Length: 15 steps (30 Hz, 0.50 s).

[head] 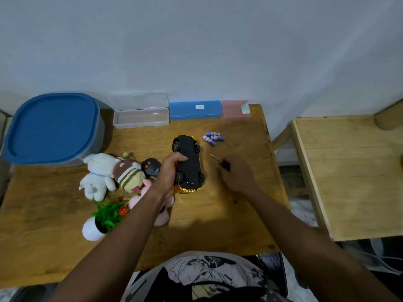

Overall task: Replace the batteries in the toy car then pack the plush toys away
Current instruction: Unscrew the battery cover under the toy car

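Note:
The toy car (189, 162) lies upside down in the middle of the wooden table (207, 219), its black underside up and gold body beneath. My left hand (169, 173) grips its left side. My right hand (237, 173) holds a small black-handled screwdriver (220, 162) just right of the car, tip pointing up-left. Three blue and white batteries (212, 137) lie behind the car to its right. A white plush (98, 175), a brown striped plush (128, 174) and a pink plush (152, 201) lie left of the car; my left forearm partly hides the pink one.
A large grey bin with a blue lid (52, 129) stands at the back left. A clear open case (141, 115), a blue case (195, 110) and a pink case (235, 110) line the back edge. A black remote (150, 166) and a potted plant (104, 219) sit left. A second table (349, 171) stands right.

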Each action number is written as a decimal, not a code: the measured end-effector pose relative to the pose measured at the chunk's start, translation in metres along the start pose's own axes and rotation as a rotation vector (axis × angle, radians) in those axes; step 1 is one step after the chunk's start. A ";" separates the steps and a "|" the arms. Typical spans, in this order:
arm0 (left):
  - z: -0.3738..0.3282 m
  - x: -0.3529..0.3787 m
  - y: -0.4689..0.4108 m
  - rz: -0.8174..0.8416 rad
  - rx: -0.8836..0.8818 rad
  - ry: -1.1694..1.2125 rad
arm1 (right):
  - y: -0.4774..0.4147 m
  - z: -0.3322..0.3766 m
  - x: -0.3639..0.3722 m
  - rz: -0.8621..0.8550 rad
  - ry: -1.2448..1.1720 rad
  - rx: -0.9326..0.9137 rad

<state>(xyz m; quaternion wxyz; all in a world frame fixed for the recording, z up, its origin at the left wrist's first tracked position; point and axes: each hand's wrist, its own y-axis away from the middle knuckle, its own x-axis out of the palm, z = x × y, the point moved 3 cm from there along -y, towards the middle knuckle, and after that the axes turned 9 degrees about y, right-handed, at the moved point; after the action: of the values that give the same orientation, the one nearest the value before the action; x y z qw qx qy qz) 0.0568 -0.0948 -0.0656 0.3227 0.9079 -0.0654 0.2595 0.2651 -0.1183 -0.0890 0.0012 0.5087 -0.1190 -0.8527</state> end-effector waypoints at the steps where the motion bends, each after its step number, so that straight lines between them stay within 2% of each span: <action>1: 0.001 0.000 0.001 0.002 -0.002 -0.007 | 0.001 0.000 0.000 -0.003 0.005 -0.004; 9: 0.009 0.003 0.002 -0.023 -0.023 -0.054 | 0.005 -0.014 -0.002 -0.080 -0.112 0.073; 15: 0.017 0.006 0.004 -0.060 -0.076 -0.018 | 0.014 -0.016 -0.003 -0.164 0.004 0.127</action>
<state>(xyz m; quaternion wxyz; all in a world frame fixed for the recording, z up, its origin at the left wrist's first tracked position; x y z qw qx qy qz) 0.0683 -0.1081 -0.0717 0.3641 0.8987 -0.0509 0.2390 0.2789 -0.1349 -0.0910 -0.1004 0.5175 -0.1307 -0.8397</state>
